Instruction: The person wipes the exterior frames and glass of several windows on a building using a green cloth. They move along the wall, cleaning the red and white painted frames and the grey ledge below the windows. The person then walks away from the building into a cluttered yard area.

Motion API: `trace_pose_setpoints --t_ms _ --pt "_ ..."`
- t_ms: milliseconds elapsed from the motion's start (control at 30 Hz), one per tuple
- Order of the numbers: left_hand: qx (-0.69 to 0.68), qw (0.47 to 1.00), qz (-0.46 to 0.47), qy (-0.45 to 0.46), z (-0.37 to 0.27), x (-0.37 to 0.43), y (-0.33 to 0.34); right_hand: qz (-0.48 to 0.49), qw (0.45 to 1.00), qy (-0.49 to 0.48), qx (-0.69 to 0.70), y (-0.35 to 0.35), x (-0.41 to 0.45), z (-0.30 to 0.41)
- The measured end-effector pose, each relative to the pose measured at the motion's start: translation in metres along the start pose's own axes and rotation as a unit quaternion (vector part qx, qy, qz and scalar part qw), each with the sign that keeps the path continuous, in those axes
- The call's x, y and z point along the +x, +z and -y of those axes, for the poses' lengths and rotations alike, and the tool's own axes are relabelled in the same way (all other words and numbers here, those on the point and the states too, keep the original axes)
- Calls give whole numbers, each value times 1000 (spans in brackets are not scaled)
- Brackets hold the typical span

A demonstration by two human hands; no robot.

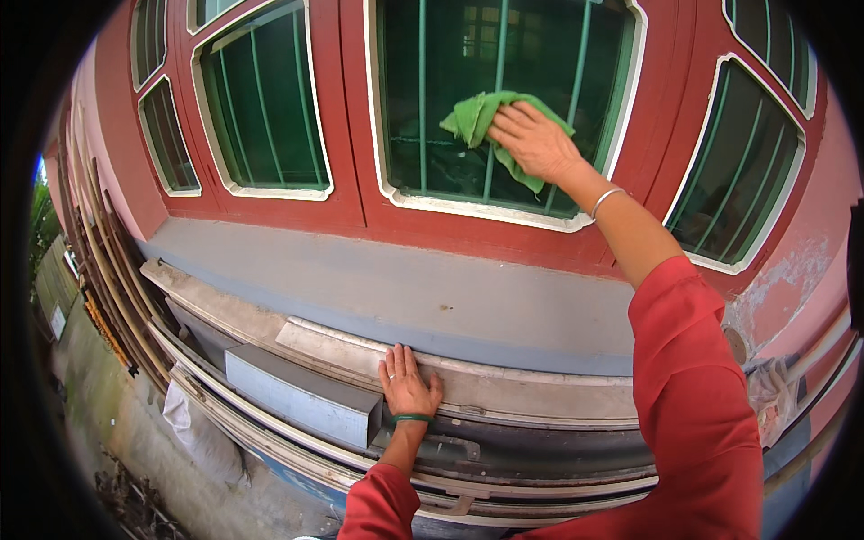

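A green cloth (482, 116) lies bunched against the middle window pane (445, 67), and my right hand (533, 142) presses on it with the fingers over the fabric. Green vertical bars show behind the glass, inside a red frame with white trim. My left hand (409, 385) rests flat, fingers spread, on the edge of a pale board (337, 344) below the sill. A metal box-shaped duct (304, 391) lies just left of that hand.
A grey sill (405, 277) runs under the windows. Long wooden poles (101, 236) lean at the left. Stacked boards and frames fill the space below the sill. A white sack (202, 432) stands on the ground at lower left; plastic sheeting (773, 398) hangs at right.
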State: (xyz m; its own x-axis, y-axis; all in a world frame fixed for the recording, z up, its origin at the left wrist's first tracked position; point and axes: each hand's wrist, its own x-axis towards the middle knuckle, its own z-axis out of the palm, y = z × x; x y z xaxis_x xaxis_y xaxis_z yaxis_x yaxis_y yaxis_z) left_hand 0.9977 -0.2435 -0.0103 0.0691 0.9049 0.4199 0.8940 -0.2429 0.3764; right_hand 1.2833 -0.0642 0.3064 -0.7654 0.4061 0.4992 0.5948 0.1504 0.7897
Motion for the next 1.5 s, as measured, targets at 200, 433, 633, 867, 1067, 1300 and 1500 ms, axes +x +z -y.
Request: trace_pose_setpoints --t_ms 200,433,633,867,1067,1300,1500 --pt "-7 1000 23 -10 -2 -1 -3 -81 978 165 -98 -62 49 -136" --pt "-8 1000 1 11 -3 0 0 -118 953 277 -33 -20 -6 -32" --pt "-17 1000 5 -1 -2 -2 2 156 977 34 140 -6 -102 80" --pt "-2 1000 9 -1 0 -2 2 76 996 41 12 -29 -67 7" --pt "10 1000 -3 8 -3 -3 4 -94 935 338 -61 -75 20 -138" --pt "-3 1000 0 16 -6 -1 -2 -138 915 368 -88 -64 6 -107" --pt "14 1000 -4 14 0 -2 3 -81 933 345 -66 -46 -35 -72"
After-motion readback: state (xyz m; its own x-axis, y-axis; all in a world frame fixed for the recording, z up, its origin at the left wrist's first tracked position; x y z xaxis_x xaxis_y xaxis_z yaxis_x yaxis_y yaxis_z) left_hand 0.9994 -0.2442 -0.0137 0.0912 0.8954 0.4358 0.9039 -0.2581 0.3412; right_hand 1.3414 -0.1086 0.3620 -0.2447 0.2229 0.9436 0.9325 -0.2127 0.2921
